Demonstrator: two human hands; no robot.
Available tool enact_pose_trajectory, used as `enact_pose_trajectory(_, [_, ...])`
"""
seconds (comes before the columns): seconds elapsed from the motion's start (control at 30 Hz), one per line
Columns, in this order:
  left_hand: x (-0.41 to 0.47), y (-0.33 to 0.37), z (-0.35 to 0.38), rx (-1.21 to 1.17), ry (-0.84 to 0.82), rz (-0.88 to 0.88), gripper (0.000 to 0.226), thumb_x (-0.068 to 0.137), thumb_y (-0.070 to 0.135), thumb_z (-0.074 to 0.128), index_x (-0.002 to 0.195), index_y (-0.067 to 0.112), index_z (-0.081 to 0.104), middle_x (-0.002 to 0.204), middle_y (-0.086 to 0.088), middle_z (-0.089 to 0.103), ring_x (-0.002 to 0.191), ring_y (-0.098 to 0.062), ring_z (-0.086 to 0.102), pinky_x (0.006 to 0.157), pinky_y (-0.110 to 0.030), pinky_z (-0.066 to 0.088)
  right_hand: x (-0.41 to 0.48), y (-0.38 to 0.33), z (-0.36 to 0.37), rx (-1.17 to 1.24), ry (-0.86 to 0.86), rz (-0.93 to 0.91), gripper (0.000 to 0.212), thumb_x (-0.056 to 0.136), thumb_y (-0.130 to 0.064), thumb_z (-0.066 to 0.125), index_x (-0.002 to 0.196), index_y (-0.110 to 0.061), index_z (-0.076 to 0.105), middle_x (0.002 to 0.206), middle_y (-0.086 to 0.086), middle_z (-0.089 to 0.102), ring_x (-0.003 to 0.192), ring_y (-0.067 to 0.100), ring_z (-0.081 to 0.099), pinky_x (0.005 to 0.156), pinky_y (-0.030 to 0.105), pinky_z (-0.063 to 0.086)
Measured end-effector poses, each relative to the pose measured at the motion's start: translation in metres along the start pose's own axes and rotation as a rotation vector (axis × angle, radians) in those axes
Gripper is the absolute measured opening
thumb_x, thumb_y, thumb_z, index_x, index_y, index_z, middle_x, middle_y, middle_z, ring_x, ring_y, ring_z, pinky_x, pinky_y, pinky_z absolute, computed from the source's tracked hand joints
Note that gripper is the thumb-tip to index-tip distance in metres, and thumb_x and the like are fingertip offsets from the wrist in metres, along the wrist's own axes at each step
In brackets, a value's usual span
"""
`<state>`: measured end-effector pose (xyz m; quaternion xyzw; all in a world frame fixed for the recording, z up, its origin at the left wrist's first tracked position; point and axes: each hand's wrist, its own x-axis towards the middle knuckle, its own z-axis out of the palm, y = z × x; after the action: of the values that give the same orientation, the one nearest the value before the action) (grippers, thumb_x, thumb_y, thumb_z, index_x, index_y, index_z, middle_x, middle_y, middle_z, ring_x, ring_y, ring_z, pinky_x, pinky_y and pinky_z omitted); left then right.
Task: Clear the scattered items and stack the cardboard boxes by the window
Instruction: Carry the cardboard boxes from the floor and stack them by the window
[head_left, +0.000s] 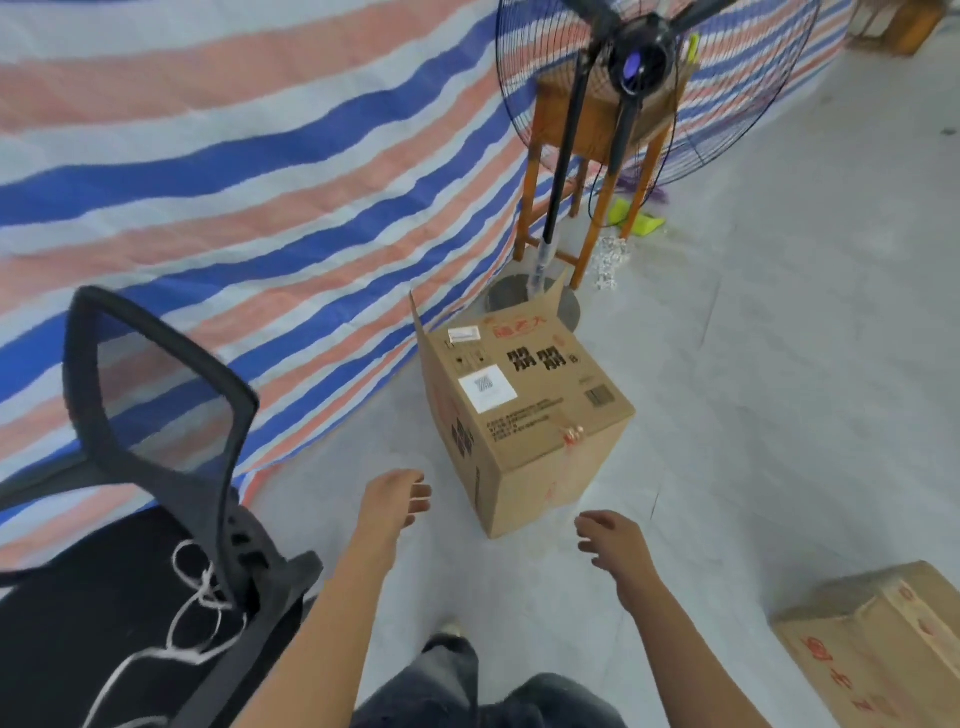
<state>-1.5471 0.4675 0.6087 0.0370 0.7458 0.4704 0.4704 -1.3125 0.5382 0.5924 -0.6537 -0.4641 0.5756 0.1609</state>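
A cardboard box (524, 415) stood on the pale floor (753, 364), one flap raised, just in front of the fan's base (530, 304). The left hand (397, 496) and right hand (613, 538) hovered near the box's closest corner, fingers loose, holding nothing. Right of the box, well apart, lay a second box (878, 644); to its left stood a black chair (166, 415) against the striped tarp (234, 156).

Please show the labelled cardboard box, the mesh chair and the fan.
Brown labelled cardboard box (540, 400): head view, upper face.
Black mesh office chair (156, 395): head view, backrest.
Black pedestal fan (641, 65): head view, motor hub.
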Motion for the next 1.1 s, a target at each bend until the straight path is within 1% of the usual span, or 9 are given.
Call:
enact_pose_trajectory(0.23, [0.054,0.022,0.054,0.152,-0.097,-0.129,0.012,0.092,0.013,0.05,0.087,0.007,0.059,0.082,-0.009,0.063,0.07,-0.02,0.057,0.063,-0.027,0.042,0.062,-0.033,0.006,-0.051,-0.024,0.115,0.006,0.089,-0.012,0.057,0.093,-0.009,0.06,0.093,0.006,0.06,0.082,0.019,0.055,0.062,0.022,0.042])
enact_pose_trajectory(0.37, [0.106,0.057,0.081,0.148,0.001,-0.177,0.013,0.092,0.012,0.049,0.088,0.004,0.057,0.079,-0.01,0.06,0.068,-0.021,0.055,0.062,-0.027,0.04,0.13,-0.063,-0.011,-0.054,-0.012,0.163,0.012,0.089,-0.008,0.056,0.077,-0.011,0.058,0.089,0.009,0.058,0.074,0.018,0.051,0.061,0.024,0.041])
enact_pose_trajectory(0.6, [0.191,0.146,0.125,0.066,0.167,-0.123,0.014,0.096,0.014,0.048,0.1,0.003,0.055,0.087,-0.011,0.059,0.088,-0.028,0.057,0.083,-0.036,0.043,0.261,-0.161,-0.024,-0.134,-0.123,0.087,0.008,0.089,-0.005,0.051,0.094,-0.007,0.058,0.078,0.0,0.055,0.069,0.012,0.049,0.057,0.021,0.037])
enact_pose_trajectory(0.7, [0.226,0.175,0.137,0.09,0.17,-0.114,0.011,0.095,0.015,0.051,0.098,0.005,0.055,0.083,-0.008,0.059,0.085,-0.026,0.057,0.084,-0.037,0.043,0.318,-0.199,-0.02,-0.229,-0.14,0.078,0.017,0.089,-0.012,0.054,0.104,-0.006,0.058,0.089,0.004,0.06,0.087,0.022,0.055,0.073,0.029,0.046])
enact_pose_trajectory(0.8, [0.276,0.202,0.142,0.126,0.19,-0.146,0.01,0.094,0.016,0.053,0.093,0.006,0.055,0.086,-0.008,0.058,0.086,-0.025,0.057,0.086,-0.038,0.043,0.37,-0.233,-0.008,-0.302,-0.167,0.097,0.017,0.088,-0.012,0.053,0.085,0.002,0.061,0.085,0.011,0.057,0.079,0.023,0.051,0.069,0.03,0.042])
enact_pose_trajectory(0.87, [0.319,0.221,0.146,0.171,0.22,-0.18,0.015,0.094,0.015,0.053,0.081,0.008,0.052,0.085,-0.009,0.056,0.087,-0.026,0.056,0.085,-0.036,0.043,0.405,-0.253,0.004,-0.393,-0.164,0.094,0.02,0.091,-0.016,0.05,0.077,-0.006,0.058,0.083,0.013,0.054,0.075,0.022,0.048,0.067,0.028,0.038])
enact_pose_trajectory(0.97, [0.389,0.231,0.153,0.332,0.216,-0.176,0.023,0.094,0.011,0.052,0.072,0.01,0.047,0.081,-0.01,0.051,0.077,-0.021,0.05,0.078,-0.032,0.041,0.456,-0.267,0.021,-0.441,-0.102,0.143,0.023,0.094,-0.019,0.051,0.106,-0.002,0.06,0.105,0.015,0.06,0.091,0.026,0.056,0.079,0.032,0.042])
enact_pose_trajectory(1.03, [0.436,0.225,0.159,0.421,0.175,-0.162,0.004,0.094,0.013,0.051,0.093,0.01,0.053,0.096,-0.009,0.053,0.084,-0.021,0.051,0.078,-0.03,0.041,0.485,-0.263,0.035,-0.47,-0.029,0.158,0.032,0.091,-0.015,0.051,0.121,-0.003,0.056,0.122,0.011,0.057,0.11,0.027,0.054,0.09,0.032,0.04])
enact_pose_trajectory(1.1, [0.48,0.212,0.16,0.505,0.159,-0.196,0.03,0.093,0.018,0.053,0.12,0.009,0.047,0.11,-0.009,0.053,0.099,-0.027,0.054,0.086,-0.031,0.046,0.51,-0.252,0.052,-0.512,0.012,0.203,0.041,0.09,-0.017,0.051,0.13,-0.008,0.049,0.131,0.009,0.052,0.117,0.026,0.051,0.094,0.032,0.038])
